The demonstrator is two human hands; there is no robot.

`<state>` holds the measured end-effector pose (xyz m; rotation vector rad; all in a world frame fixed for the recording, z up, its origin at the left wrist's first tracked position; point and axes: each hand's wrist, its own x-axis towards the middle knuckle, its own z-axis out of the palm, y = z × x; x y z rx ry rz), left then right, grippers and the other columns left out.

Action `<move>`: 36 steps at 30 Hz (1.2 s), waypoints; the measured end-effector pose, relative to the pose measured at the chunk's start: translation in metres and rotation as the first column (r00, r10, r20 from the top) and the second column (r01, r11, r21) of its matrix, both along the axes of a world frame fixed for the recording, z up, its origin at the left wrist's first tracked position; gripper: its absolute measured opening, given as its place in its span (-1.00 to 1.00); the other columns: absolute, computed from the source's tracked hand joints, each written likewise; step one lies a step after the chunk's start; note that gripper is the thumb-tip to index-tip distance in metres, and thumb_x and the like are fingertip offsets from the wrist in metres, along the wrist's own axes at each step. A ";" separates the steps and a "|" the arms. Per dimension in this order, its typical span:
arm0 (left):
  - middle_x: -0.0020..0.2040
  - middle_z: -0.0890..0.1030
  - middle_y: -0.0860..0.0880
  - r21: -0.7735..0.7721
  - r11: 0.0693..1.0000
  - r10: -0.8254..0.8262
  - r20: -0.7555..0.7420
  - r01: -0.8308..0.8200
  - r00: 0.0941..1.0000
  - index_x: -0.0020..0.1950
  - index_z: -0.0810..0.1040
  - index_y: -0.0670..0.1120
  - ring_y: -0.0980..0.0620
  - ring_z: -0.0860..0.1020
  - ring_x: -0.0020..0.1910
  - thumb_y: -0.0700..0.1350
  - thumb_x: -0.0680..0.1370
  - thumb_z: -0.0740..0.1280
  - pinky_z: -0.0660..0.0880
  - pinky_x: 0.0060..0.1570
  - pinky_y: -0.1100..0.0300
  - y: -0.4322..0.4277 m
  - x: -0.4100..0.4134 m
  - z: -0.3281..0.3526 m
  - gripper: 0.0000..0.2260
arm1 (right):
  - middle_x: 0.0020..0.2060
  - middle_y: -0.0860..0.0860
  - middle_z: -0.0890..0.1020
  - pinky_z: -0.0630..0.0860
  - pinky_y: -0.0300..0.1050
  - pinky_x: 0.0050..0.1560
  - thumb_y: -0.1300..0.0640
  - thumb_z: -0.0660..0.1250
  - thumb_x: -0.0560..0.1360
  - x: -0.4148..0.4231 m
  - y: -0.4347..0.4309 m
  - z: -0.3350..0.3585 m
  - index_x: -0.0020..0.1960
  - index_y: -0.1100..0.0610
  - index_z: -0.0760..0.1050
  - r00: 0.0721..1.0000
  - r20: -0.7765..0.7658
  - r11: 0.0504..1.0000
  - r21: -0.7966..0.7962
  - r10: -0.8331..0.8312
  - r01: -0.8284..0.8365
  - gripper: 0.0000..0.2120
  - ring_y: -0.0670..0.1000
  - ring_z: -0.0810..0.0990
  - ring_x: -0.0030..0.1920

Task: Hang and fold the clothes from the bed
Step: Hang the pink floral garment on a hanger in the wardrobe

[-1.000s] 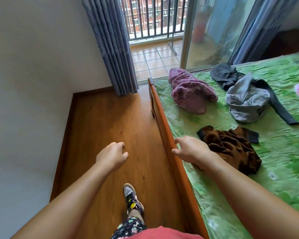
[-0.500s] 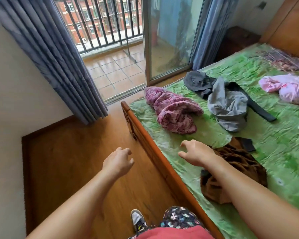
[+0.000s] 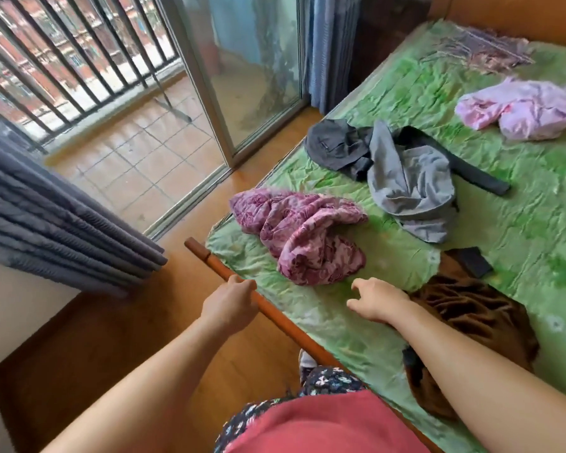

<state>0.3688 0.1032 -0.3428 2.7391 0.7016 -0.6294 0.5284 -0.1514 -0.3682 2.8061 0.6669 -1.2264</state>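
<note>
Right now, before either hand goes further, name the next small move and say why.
Probably reach the right hand forward and grip the purple floral garment. That hand hovers open over the green sheet just short of it, holding nothing, and this garment is the nearest one ahead of that hand. The left hand is by the wooden bed rail, also empty.

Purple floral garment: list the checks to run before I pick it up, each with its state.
1. Check the right hand is empty: ok, fingers spread, nothing held.
2. Check the left hand is free: cannot tell; it overlaps the bed rail, contact unclear.
3. Check the purple floral garment lies apart from the grey garment and brown garment: ok.
4. Check only green sheet lies between the right hand and it: ok.
5. Check for a grip on it: not ok; neither hand touches it.
</note>
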 end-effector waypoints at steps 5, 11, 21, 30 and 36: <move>0.26 0.46 -0.05 -0.017 0.995 -0.099 -0.029 0.098 0.995 0.41 0.42 0.10 -0.06 0.56 0.09 0.08 0.60 0.28 0.61 -0.07 0.02 0.041 0.077 -0.003 -0.62 | 0.31 0.12 0.49 0.49 0.04 0.17 -0.20 0.20 0.58 0.051 0.031 -0.007 0.41 0.01 0.39 0.997 -0.001 0.996 -0.007 -0.083 0.083 -0.51 0.19 0.53 0.27; 0.33 0.42 -0.12 -0.075 0.938 -0.342 -0.065 0.337 0.937 0.41 0.41 0.05 -0.11 0.57 0.11 0.06 0.58 0.31 0.63 -0.04 -0.07 0.077 0.170 -0.036 -0.60 | 0.32 0.14 0.46 0.47 0.04 0.22 -0.17 0.19 0.61 0.081 0.053 -0.031 0.43 0.01 0.37 0.975 -0.021 0.974 -0.045 -0.223 0.222 -0.54 0.21 0.51 0.28; 0.41 0.36 -0.12 -0.214 0.743 -0.662 -0.088 0.635 0.745 0.50 0.33 0.07 -0.17 0.42 0.35 -0.01 0.58 0.32 0.56 0.16 -0.17 0.081 0.265 -0.103 -0.52 | 0.32 0.17 0.49 0.47 0.01 0.16 -0.03 0.13 0.68 0.068 0.087 -0.090 0.41 0.10 0.41 0.822 -0.085 0.824 -0.134 -0.563 0.551 -0.63 0.23 0.52 0.27; 0.54 0.22 -0.19 0.013 0.744 -0.668 -0.043 0.669 0.743 0.60 0.12 0.12 -0.22 0.28 0.47 -0.18 0.56 0.28 0.41 0.33 -0.26 0.075 0.394 -0.188 -0.34 | 0.25 0.25 0.55 0.47 0.01 0.05 -0.11 0.11 0.68 0.196 0.112 -0.169 0.35 0.20 0.43 0.615 -0.007 0.604 0.181 -0.788 0.776 -0.56 0.27 0.55 0.19; 0.18 0.55 -0.20 -0.180 0.786 -0.618 -0.241 0.591 0.748 0.62 -0.10 0.18 -0.15 0.62 -0.10 -0.19 0.42 0.44 0.60 -0.29 0.03 0.085 0.393 -0.241 -0.04 | 0.62 0.19 0.04 0.13 0.15 0.55 -0.33 0.28 0.54 0.219 0.137 -0.218 0.65 0.09 -0.25 0.342 -0.266 0.321 0.118 -0.901 0.940 0.00 0.27 0.14 0.57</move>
